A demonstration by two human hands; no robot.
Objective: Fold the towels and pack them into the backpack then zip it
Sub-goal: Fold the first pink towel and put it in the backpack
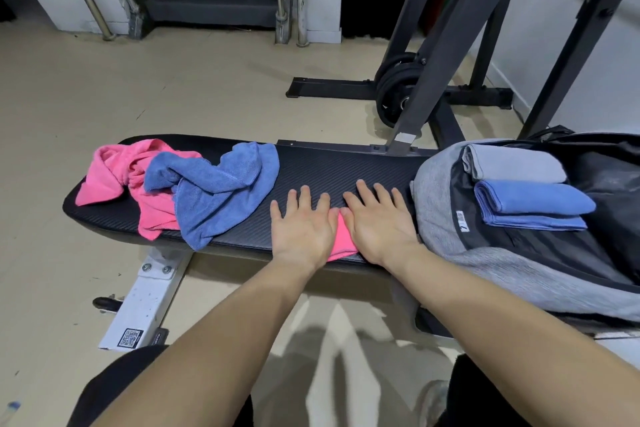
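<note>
A small folded pink towel (341, 239) lies on the black bench pad (329, 166), mostly covered by my hands. My left hand (303, 224) and my right hand (377, 218) press flat on it side by side, fingers straight. At the bench's left end a crumpled pink towel (117, 173) and a crumpled blue towel (221, 191) lie in a heap. On the right, a grey and black backpack (436, 191) lies open, with a folded grey towel (512, 163) and a folded blue towel (533, 204) inside it.
A dark squat rack (450, 45) with weight plates (394, 87) stands behind the bench. The bench's white leg (145, 302) reaches toward me on the beige floor. Stairs with metal railings are at the far wall. My knees show at the bottom.
</note>
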